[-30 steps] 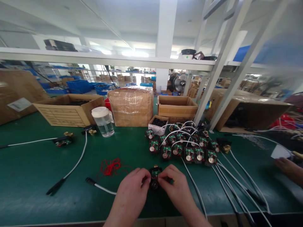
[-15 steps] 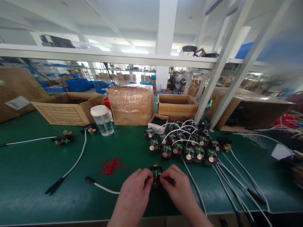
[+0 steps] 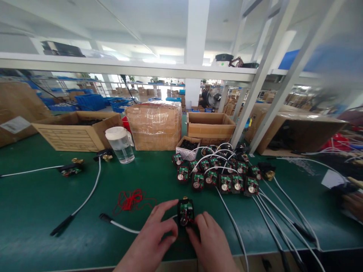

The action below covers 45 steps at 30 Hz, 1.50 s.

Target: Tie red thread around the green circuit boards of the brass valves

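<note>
A small black housing with a green circuit board [image 3: 185, 212], red wires and a brass fitting at its top lies in front of me. My left hand [image 3: 159, 234] is beside it on the left, thumb and fingers apart, with the index fingertip by the housing's upper left corner. At the lower right corner, my right hand [image 3: 205, 234] has thumb and fingers closed on the housing; whether a thin wire is also between them is hidden. From the housing's left side a white cable [image 3: 124, 228] runs behind my left hand to a black plug.
Several similar board units [image 3: 224, 181] with white cables stand to the right. Red wire [image 3: 130, 200] lies coiled on the green table [image 3: 85, 245]. Behind are a water jug [image 3: 120, 145], a small box of black parts [image 3: 187, 147] and cardboard boxes [image 3: 154, 128]. A co-worker's hand [image 3: 354, 204] shows far right.
Both hands were pinching at the board's middle. My left hand has let go and opened to the left; my right hand has moved down to the housing's lower right corner. The view shifted slightly.
</note>
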### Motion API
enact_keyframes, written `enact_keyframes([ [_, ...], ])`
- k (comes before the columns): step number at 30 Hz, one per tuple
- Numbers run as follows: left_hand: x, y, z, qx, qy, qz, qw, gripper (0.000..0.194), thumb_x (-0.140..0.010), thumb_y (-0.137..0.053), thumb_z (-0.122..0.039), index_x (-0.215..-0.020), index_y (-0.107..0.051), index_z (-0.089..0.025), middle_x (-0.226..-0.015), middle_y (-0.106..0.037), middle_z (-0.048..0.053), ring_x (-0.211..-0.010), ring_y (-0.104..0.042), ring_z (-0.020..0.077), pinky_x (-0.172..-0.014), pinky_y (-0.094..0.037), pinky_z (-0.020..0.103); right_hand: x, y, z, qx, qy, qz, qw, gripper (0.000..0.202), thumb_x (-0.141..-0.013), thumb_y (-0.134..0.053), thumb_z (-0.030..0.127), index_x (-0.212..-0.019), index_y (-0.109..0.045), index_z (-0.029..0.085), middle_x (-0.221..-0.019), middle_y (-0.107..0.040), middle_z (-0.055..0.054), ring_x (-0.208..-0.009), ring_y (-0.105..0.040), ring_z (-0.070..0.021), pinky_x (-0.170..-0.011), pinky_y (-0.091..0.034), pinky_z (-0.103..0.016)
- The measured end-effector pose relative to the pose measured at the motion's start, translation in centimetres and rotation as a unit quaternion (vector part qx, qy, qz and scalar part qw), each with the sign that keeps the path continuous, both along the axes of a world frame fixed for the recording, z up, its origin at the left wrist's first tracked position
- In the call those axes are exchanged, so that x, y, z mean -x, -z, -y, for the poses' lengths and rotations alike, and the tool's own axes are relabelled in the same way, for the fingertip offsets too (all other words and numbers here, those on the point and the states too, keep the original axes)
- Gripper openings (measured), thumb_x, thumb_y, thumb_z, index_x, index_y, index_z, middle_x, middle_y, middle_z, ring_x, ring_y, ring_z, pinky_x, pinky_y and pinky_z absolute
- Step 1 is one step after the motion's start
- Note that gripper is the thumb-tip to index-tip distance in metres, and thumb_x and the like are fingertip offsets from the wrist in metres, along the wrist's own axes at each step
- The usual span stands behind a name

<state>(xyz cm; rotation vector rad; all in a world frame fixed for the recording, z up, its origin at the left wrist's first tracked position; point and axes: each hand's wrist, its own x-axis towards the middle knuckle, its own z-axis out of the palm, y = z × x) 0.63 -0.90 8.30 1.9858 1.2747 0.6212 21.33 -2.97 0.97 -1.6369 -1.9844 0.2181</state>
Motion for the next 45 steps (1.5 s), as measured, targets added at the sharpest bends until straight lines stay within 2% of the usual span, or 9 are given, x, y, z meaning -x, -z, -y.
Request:
enact_keyframes([
  [6,-0.5,0.8,-0.9,-0.022,0.058,-0.025,0.998,0.029,-0.077,-0.054,-0.001,-0.073,-0.07,-0.024,-0.163,-0.04,0.001,-0.151,-0.033,0.03,-0.121,-0.031,0.054,0.7,-0.2,-0.2,-0.07,-0.017,0.034,0.997,0.016,-0.092,-0.053,0.01,-0.084,-0.052,0.024,-0.082,-0.059,-0.004,-0.073,-0.058,-0.0228,-0.065,-0.038,-0.032],
  [10,-1.3,0.6,-0.8,-0.052,0.075,-0.027,0.995,0.03,-0.079,-0.055,-0.001,-0.071,-0.072,-0.025,-0.159,-0.046,0.001,-0.149,-0.037,0.0293,-0.12,-0.035,0.052,0.8,-0.7,-0.2,-0.06,-0.03,0.017,0.998,0.02,-0.094,-0.044,0.007,-0.086,-0.052,0.023,-0.086,-0.06,-0.005,-0.075,-0.058,-0.0223,-0.067,-0.039,-0.032],
  [18,-2.5,0.1,-1.7,-0.132,0.087,-0.049,0.986,0.029,-0.079,-0.06,0.001,-0.073,-0.075,-0.023,-0.153,-0.053,0.005,-0.141,-0.044,0.0304,-0.116,-0.042,0.051,1.0,-0.7,-0.6,-0.008,-0.029,0.002,1.0,0.022,-0.093,-0.044,0.004,-0.087,-0.056,0.022,-0.087,-0.064,-0.005,-0.076,-0.062,-0.0215,-0.068,-0.042,-0.031],
  [22,-3.1,1.6,-1.7,-0.183,0.082,-0.046,0.979,0.032,-0.081,-0.058,0.0,-0.082,-0.078,-0.025,-0.151,-0.054,0.003,-0.139,-0.044,0.0272,-0.114,-0.046,0.048,0.7,-2.6,-0.8,0.064,-0.039,-0.035,0.997,0.024,-0.092,-0.045,0.002,-0.087,-0.059,0.021,-0.089,-0.066,-0.005,-0.079,-0.063,-0.0207,-0.068,-0.041,-0.03],
  [27,-4.1,3.3,-1.7,-0.198,0.039,-0.043,0.978,0.038,-0.072,-0.059,0.004,-0.084,-0.078,-0.027,-0.146,-0.057,0.002,-0.134,-0.048,0.0281,-0.106,-0.053,0.047,1.1,-5.5,-1.6,0.116,-0.012,-0.035,0.993,0.024,-0.089,-0.049,0.0,-0.084,-0.062,0.02,-0.088,-0.067,-0.006,-0.081,-0.064,-0.0223,-0.068,-0.039,-0.031],
  [33,-3.3,1.1,-0.9,-0.147,0.043,-0.023,0.988,0.032,-0.073,-0.062,0.005,-0.071,-0.073,-0.024,-0.148,-0.054,0.002,-0.137,-0.046,0.0289,-0.112,-0.045,0.05,-0.6,-5.7,-1.9,0.16,-0.046,-0.083,0.982,0.017,-0.089,-0.054,0.004,-0.082,-0.059,0.019,-0.088,-0.064,-0.005,-0.08,-0.061,-0.0215,-0.069,-0.04,-0.03],
  [38,-2.6,0.1,-0.1,-0.08,-0.005,-0.005,0.997,0.029,-0.074,-0.062,0.002,-0.076,-0.072,-0.025,-0.152,-0.048,0.005,-0.142,-0.04,0.0334,-0.113,-0.038,0.058,-3.0,-4.7,-1.2,0.121,-0.107,-0.202,0.966,0.018,-0.096,-0.047,0.013,-0.088,-0.062,0.02,-0.088,-0.06,-0.002,-0.083,-0.059,-0.0178,-0.074,-0.042,-0.027],
  [41,-2.3,-0.3,0.0,-0.069,-0.033,0.011,0.997,0.022,-0.079,-0.062,-0.006,-0.078,-0.072,-0.025,-0.146,-0.052,0.006,-0.138,-0.043,0.0323,-0.112,-0.038,0.057,-2.9,-4.4,-0.6,0.147,-0.15,-0.255,0.944,0.017,-0.09,-0.055,0.013,-0.095,-0.068,0.022,-0.09,-0.059,-0.001,-0.083,-0.059,-0.0167,-0.072,-0.042,-0.025],
  [45,-2.2,-1.1,-0.1,-0.046,-0.036,0.03,0.998,0.016,-0.079,-0.065,-0.012,-0.076,-0.072,-0.025,-0.136,-0.059,0.007,-0.131,-0.049,0.0317,-0.11,-0.04,0.055,-1.9,-4.3,-0.6,0.177,-0.147,-0.302,0.925,0.022,-0.078,-0.065,0.008,-0.093,-0.071,0.022,-0.087,-0.056,0.0,-0.076,-0.057,-0.0147,-0.065,-0.04,-0.023],
])
